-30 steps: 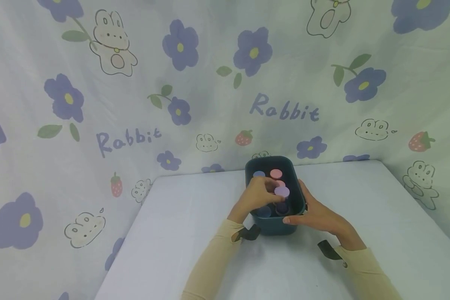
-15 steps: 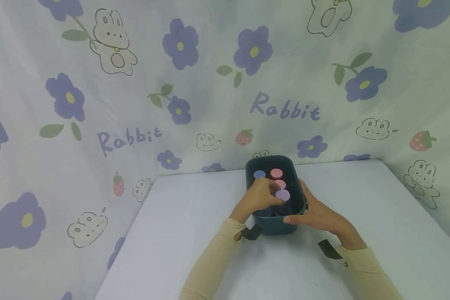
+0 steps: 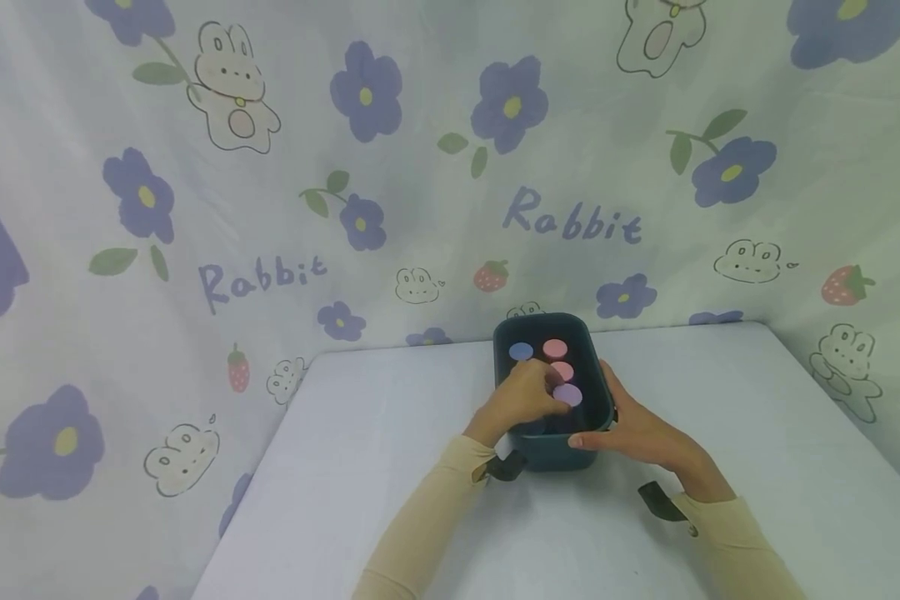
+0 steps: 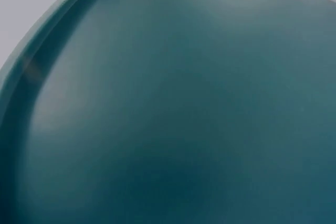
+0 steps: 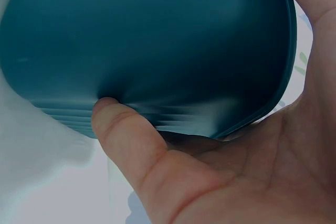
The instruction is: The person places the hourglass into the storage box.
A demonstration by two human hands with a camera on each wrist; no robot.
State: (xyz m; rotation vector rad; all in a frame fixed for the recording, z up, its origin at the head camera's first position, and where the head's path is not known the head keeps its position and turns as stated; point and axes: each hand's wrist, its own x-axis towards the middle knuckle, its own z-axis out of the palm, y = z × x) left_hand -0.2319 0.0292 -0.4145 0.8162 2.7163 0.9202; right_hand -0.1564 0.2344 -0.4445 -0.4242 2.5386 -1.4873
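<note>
A dark teal plastic bin (image 3: 548, 455) stands on the white table (image 3: 390, 475), holding several round pieces. A blue one (image 3: 521, 352) and a pink one (image 3: 555, 348) sit at its far end, with another pink one (image 3: 562, 371) just nearer. My left hand (image 3: 528, 396) reaches into the bin with its fingers curled and pinches a purple round piece (image 3: 568, 395) low inside. My right hand (image 3: 630, 429) grips the bin's near right corner, thumb on the near wall. The left wrist view shows only the bin's wall (image 4: 168, 103). The right wrist view has my thumb (image 5: 126, 135) pressed on the bin (image 5: 157, 40).
A flower-and-rabbit printed cloth (image 3: 270, 167) hangs close behind and around the table. Bare tabletop lies left and right of the bin. The table's left edge (image 3: 255, 467) runs diagonally, and black wrist straps (image 3: 660, 502) sit on both sleeves.
My left hand has sunk slightly deeper into the bin, carrying the purple piece down and a little nearer. The right hand and the bin have stayed put.
</note>
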